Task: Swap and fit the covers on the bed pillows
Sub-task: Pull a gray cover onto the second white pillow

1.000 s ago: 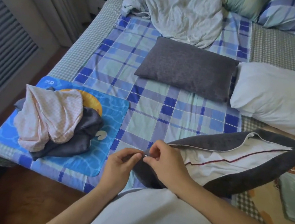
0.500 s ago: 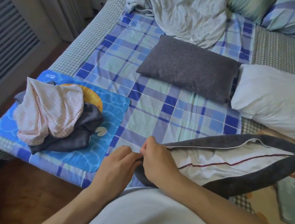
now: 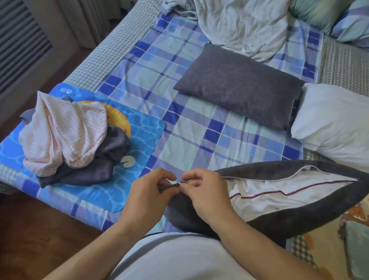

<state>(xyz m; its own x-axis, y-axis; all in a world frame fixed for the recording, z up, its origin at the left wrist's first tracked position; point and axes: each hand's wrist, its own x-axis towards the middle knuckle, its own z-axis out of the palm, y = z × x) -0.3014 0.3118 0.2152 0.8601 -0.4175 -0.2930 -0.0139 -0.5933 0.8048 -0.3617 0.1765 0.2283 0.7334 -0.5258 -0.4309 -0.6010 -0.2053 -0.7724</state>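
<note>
Fingers (image 3: pixel 172 182) of both hands pinching grey cover (image 3: pixel 313 212) corner; white pillow (image 3: pixel 278 201) inside, unzipped.

One head-worn wide-angle view, looking forward and steeply down from above the person's own chest, left hand (image 3: pixel 152 189) and right hand (image 3: pixel 206 194) close at lower centre, bed (image 3: pixel 205 128) stretching away beyond them, floor (image 3: pixel 13 240) left of the hands

Bare plaid sheet (image 3: pixel 205 128) lies open between clothes pile (image 3: pixel 72 140) and grey pillow (image 3: pixel 240 85).
</note>
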